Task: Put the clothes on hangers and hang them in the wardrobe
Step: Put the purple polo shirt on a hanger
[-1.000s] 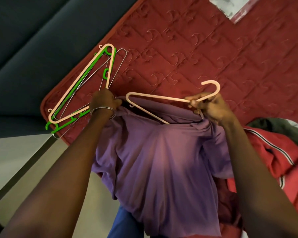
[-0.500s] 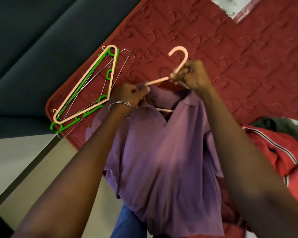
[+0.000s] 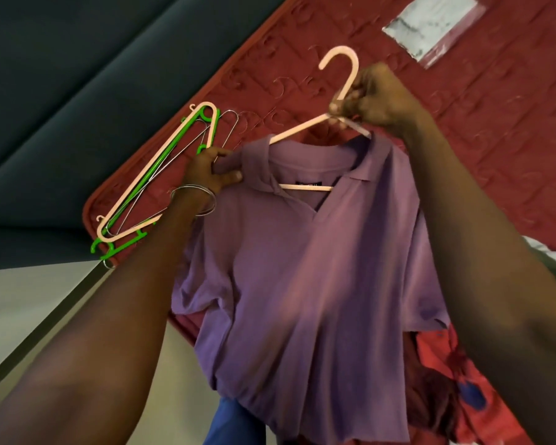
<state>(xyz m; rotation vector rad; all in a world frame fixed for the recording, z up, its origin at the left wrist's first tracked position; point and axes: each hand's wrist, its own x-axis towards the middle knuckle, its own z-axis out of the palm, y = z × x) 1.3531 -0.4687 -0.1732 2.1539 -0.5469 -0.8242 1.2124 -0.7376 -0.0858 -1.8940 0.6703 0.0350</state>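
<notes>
A shirt (image 3: 302, 268) hangs on a hanger (image 3: 305, 123) above a mattress (image 3: 463, 139), spare hangers (image 3: 148, 187) stacked at its 9 o'clock on the mattress corner, a plastic bag (image 3: 430, 24) at 1 o'clock, more clothes (image 3: 446, 380) piled at 5 o'clock

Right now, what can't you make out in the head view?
- Left end of the pink hanger: inside the purple shirt, under the left hand.
- Neck label: too small to read.
- Wardrobe: out of frame.
- Red garment: behind the right forearm, cut by the edge.
- Spare hangers: overlapping, uncountable.
</notes>
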